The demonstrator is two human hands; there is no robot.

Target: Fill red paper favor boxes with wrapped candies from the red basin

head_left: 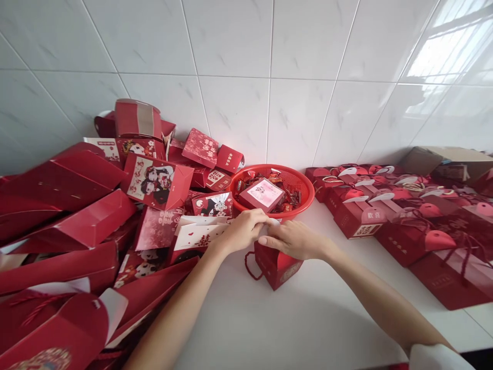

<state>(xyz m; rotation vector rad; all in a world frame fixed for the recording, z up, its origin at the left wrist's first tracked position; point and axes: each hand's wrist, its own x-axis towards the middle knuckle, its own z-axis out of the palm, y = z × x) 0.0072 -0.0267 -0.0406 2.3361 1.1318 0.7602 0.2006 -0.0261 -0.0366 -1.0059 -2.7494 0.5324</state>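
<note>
A small red gift box [280, 270] stands upright on the white table in front of me, a red cord handle looped out at its left side. Over its top, my left hand [246, 228] and my right hand [298, 240] meet with bent fingers, closed on the pale top flap. My fingers partly hide the flap, so I cannot tell whether it is fully folded. Just behind the hands is a red plastic basket [308, 198] of wrapped sweets, with a small pink-topped box [262, 193] lying on them.
A heap of red boxes [87, 180], many flattened or part-folded, covers the left side. On the right stand rows of made-up red boxes [356, 213] with cord handles. A brown cardboard box [447, 156] sits at the back right, near the white tiled wall [231, 51].
</note>
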